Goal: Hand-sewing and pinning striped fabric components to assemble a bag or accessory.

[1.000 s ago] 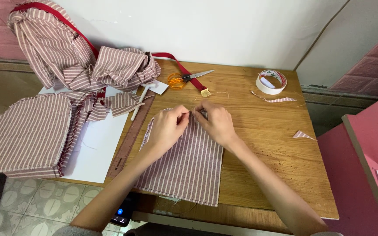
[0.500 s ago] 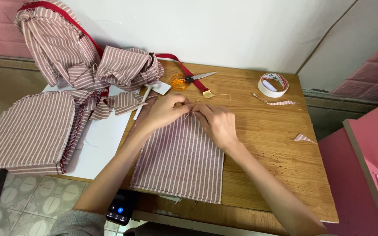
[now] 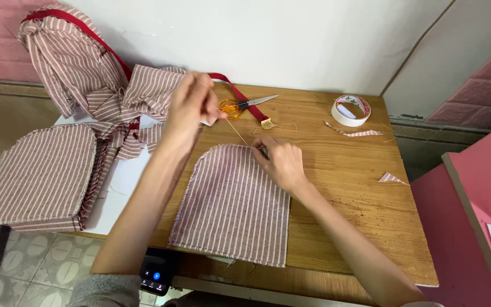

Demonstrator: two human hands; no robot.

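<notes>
At the near edge of the table (image 3: 336, 239), at about six o'clock, lies the striped panel (image 3: 231, 207), flat, its straight hem toward the person and its rounded top pointing to twelve. The right hand (image 3: 279, 162) rests on that rounded top at about one o'clock of the panel, fingers curled down and pressed together on the cloth edge, seemingly to pin it flat so the seam does not lift; whether it also grips a needle I cannot tell. From under those fingers a thin thread (image 3: 235, 131) runs taut up to eleven o'clock, where the left hand (image 3: 191, 105) is raised above the table, thumb and fingertips pinched shut on the thread's end, apparently drawing it tight through the fabric. To nine o'clock, on a white sheet (image 3: 120, 182), sits a stack of like panels (image 3: 32, 176), with edges aligned. Beyond it, at ten to eleven o'clock, a heap of the same striped cloth (image 3: 80, 74) with a red strap (image 3: 80, 28) leans against the wall. At twelve o'clock, just behind the left hand, lie orange-handled scissors (image 3: 245, 105), blades pointing right, within easy reach. Farther right, at one to two o'clock, stands a roll of tape (image 3: 352, 110), with a small striped strip (image 3: 359, 133) beside it and a triangular scrap (image 3: 392, 178) at three o'clock.
</notes>
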